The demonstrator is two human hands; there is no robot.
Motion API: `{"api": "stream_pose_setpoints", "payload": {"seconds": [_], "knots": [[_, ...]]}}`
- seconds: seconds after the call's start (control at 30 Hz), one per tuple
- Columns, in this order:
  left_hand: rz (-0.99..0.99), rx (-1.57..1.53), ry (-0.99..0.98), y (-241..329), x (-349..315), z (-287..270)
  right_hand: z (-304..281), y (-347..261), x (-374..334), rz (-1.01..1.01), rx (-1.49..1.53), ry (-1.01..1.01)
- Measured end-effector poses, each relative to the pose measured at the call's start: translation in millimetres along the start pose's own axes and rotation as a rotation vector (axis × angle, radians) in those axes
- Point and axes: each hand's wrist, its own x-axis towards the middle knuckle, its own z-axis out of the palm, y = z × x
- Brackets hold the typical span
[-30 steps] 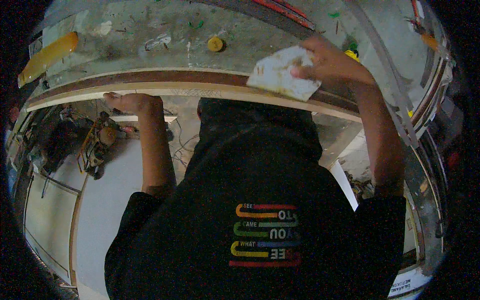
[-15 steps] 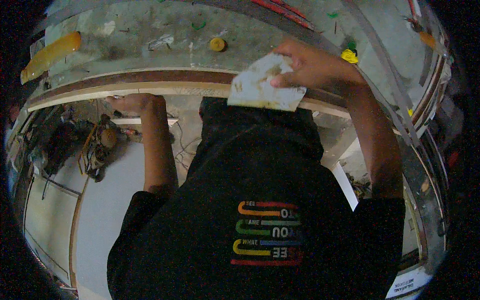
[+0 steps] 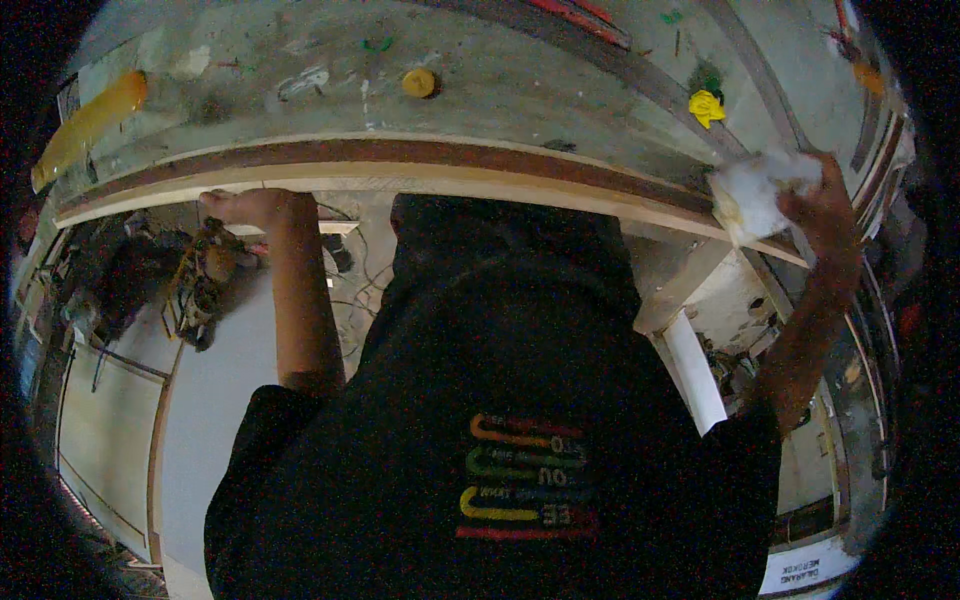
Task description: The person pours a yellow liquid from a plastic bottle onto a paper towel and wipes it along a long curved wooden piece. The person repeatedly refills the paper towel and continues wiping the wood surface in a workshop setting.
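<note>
A long strip of pale wood (image 3: 470, 184) runs across in front of me along the near edge of the bench, with a dark brown band behind it. My right hand (image 3: 822, 205), closed, grips a white, brown-stained sheet (image 3: 752, 195); the sheet lies against the strip near its right end. The sheet's exact kind is unclear. At the left part of the strip, my left hand (image 3: 258, 208) holds the near edge, with its fingers partly hidden.
The grey-green bench top (image 3: 520, 90) carries a round yellowish lid-like piece (image 3: 420, 83), a crumpled yellow scrap (image 3: 706, 108) and an amber, elongated object (image 3: 92, 125). Metal bars (image 3: 640, 60) lie at the back right. A pale panel (image 3: 225, 400) and tangled tools (image 3: 205, 275) are below left.
My right hand has swept right along the strip with the white sheet, from the middle to near the right end. My left hand stays at the strip's left part.
</note>
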Motion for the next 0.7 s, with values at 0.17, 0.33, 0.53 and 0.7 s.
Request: {"api": "stream_pose_setpoints", "payload": {"seconds": [0.17, 0.33, 0.53, 0.7], "knots": [[0.046, 0.214, 0.256, 7.6, -39.2, 44.8, -28.0, 27.5, -42.0, 0.207, 0.173, 0.091], [0.099, 0.243, 0.130, 12.8, -53.5, 72.6, 19.0, -4.6, -27.6, 0.004, 0.062, -0.085], [0.195, 0.442, 0.200, 10.6, -45.3, 47.9, 100.7, -83.1, 21.9, -0.499, 0.045, -0.286], [0.067, 0.147, 0.223, 13.1, -32.5, 40.5, 148.0, -149.6, 47.9, -0.650, 0.068, -0.584]]}}
